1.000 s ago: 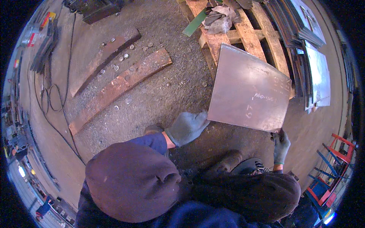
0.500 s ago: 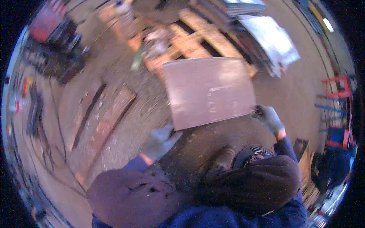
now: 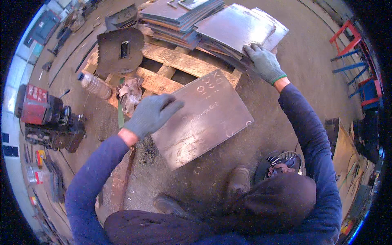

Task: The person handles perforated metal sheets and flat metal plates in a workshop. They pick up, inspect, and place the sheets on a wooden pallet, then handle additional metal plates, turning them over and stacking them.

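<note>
"Where's your free room?"
"Right of my right hand (image 3: pixel 263 63): bare floor (image 3: pixel 304 53), upper right of the frame, up to the red-and-blue rack (image 3: pixel 368 90)."
"And blocked?"
"Metal plate (image 3: pixel 208 118) at frame centre, by my left hand (image 3: pixel 151 115); stacked sheets (image 3: pixel 234 28), top centre."

The metal plate (image 3: pixel 204 122) looked smooth with a patchy sheen; the top metal sheet (image 3: pixel 237 28) was glossier. The pallet (image 3: pixel 161 85) was rough wood, the bottle (image 3: pixel 96 86) clear plastic, the floor (image 3: pixel 269 134) gritty and matt.

You have pale handwritten letters and numbers (image 3: pixel 206 109) across the metal sheet (image 3: pixel 204 130), and light lettering on the red-and-black machine (image 3: pixel 43 108) at left.
</note>
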The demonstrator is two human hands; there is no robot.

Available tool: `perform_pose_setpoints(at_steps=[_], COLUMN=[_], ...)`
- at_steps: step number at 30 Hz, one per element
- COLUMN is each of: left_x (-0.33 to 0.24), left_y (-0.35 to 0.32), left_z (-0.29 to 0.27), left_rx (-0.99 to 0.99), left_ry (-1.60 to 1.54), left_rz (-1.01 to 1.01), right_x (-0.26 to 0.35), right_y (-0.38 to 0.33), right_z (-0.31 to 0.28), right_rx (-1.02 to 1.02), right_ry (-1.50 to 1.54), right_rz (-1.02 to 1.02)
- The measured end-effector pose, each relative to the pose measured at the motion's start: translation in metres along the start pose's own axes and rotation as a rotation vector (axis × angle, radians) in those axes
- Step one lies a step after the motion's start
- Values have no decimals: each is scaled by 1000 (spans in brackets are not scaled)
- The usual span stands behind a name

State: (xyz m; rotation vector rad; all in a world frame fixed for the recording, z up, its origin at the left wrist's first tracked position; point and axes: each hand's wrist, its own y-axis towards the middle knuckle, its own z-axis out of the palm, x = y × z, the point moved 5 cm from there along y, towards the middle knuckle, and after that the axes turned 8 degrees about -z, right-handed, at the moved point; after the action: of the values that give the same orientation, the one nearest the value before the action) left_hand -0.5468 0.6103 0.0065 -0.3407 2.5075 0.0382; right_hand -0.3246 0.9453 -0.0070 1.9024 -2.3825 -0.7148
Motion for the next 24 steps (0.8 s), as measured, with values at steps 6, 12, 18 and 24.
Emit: perform_pose_setpoints(at_steps=[6, 12, 18, 24], left_x=[-37, -75, -93, -81], left_y=[138, 199, 219, 227], left_z=[68, 141, 146, 147], left_rx=[24, -8, -59, -35], left_ry=[-584, -1349, -1423, -1372], left_rz=[-395, -595, -490, -560], right_x=[13, 10, 13, 21], right_y=[19, 14, 9, 22], right_z=[5, 6, 5, 12], right_rx=[47, 89, -93, -106], right_ry=[-143, -247, -208, -203], right_rz=[-116, -224, -221, -222])
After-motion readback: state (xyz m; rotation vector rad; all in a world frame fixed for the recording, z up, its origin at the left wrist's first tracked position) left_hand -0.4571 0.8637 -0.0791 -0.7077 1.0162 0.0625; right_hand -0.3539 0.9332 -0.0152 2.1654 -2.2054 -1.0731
